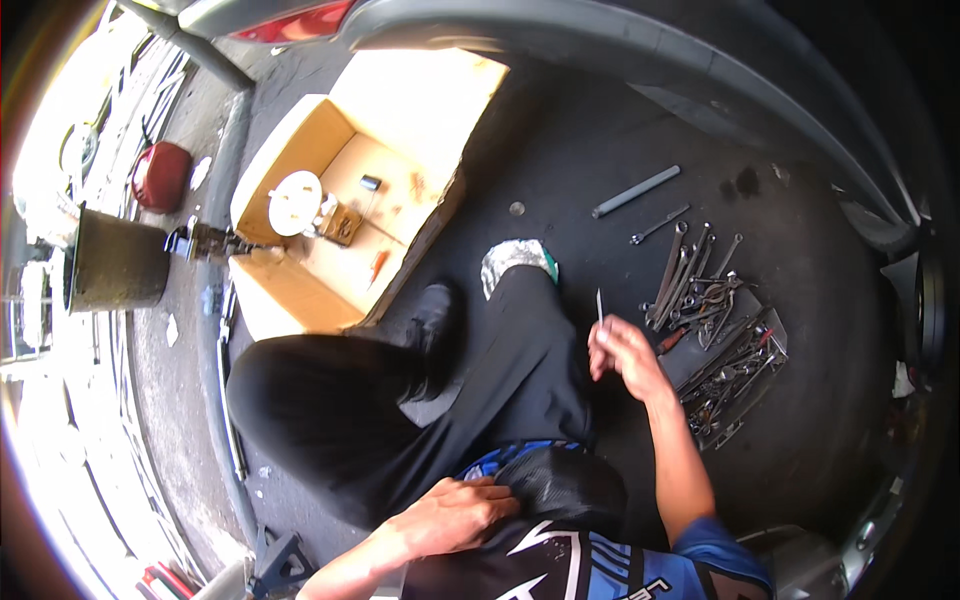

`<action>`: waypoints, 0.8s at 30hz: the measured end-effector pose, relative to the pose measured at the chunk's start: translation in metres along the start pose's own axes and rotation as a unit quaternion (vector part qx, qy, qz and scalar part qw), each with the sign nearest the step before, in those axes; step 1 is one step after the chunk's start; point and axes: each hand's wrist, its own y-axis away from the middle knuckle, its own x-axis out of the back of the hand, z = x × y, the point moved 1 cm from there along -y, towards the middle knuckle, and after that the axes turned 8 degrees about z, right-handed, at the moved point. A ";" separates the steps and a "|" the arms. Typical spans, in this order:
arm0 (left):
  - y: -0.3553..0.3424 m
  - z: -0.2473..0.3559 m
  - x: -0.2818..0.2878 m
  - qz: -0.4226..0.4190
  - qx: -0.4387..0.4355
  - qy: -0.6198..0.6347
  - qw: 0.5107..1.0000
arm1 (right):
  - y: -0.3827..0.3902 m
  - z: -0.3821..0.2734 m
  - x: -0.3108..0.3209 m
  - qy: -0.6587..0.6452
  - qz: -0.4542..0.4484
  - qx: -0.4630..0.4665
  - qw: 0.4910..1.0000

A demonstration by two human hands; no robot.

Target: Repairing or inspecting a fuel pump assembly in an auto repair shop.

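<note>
My right hand [619, 350] holds a slender metal tool [600, 306], its thin tip upright, beside a pile of wrenches and other hand tools [715, 380]. My left hand [452, 514] rests at my lap with curled fingers against dark mesh fabric; what they grip, if anything, is hidden. An open cardboard box [390, 115] at the upper left holds a white round part on a metal body [294, 205], a small dark cylinder [370, 183] and an orange-handled item [378, 266]. A grey bar [637, 191] and a single wrench [660, 225] lie on the dark floor.
A vehicle's body [600, 50] curves along the top and right. At the left stand a dark bucket [115, 260], a red container [160, 176] and a metal assembly [205, 243] by the box. My bent legs and a shoe fill the middle, with a whitish pad [500, 262] behind.
</note>
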 end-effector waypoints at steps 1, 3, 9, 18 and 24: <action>-0.007 0.000 0.012 0.004 0.012 -0.005 1.000 | -0.032 0.009 0.018 0.093 0.056 0.031 0.994; -0.021 0.007 0.048 0.012 0.042 -0.051 0.998 | -0.106 0.049 0.053 0.261 0.144 0.143 0.944; -0.024 0.014 0.130 0.142 0.150 -0.207 0.956 | -0.243 0.140 0.033 0.560 0.170 0.302 0.752; -0.036 -0.007 0.162 0.167 0.229 -0.261 0.923 | -0.280 0.116 0.010 0.414 0.158 0.280 0.852; -0.110 -0.086 0.107 0.379 0.288 -0.048 0.878 | -0.234 0.034 -0.028 -0.348 -0.016 0.057 0.936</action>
